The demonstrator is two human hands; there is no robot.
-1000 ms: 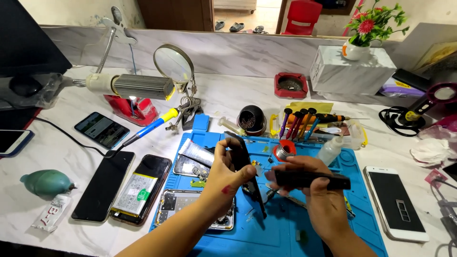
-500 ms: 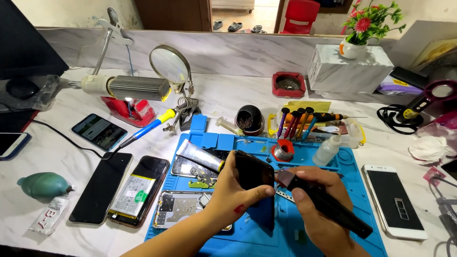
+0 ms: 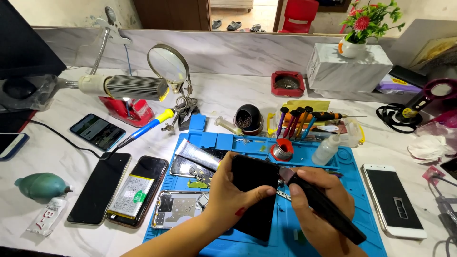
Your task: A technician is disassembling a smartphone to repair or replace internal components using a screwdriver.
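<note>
My left hand [image 3: 228, 200] grips a black phone screen panel [image 3: 253, 190], held flat over the blue repair mat [image 3: 333, 166]. My right hand [image 3: 319, 209] holds a black pen-shaped tool [image 3: 328, 212], its front end touching the panel's right edge. A silver tube [image 3: 196, 155] and an opened phone frame [image 3: 178, 208] lie on the mat just left of my left hand.
On the white counter left of the mat lie several phones [image 3: 100, 188], a green air blower [image 3: 40, 184] and a soldering iron [image 3: 143, 131]. A lamp [image 3: 128, 88] and magnifier [image 3: 169, 64] stand behind. Screwdrivers [image 3: 297, 121], solder spool [image 3: 282, 151], white bottle [image 3: 328, 150] and a white phone [image 3: 392, 200] sit to the right.
The panel was upright and edge-on; my left hand has turned it flat and lowered it. My right hand swung the black tool down so its front end meets the panel's right edge.
</note>
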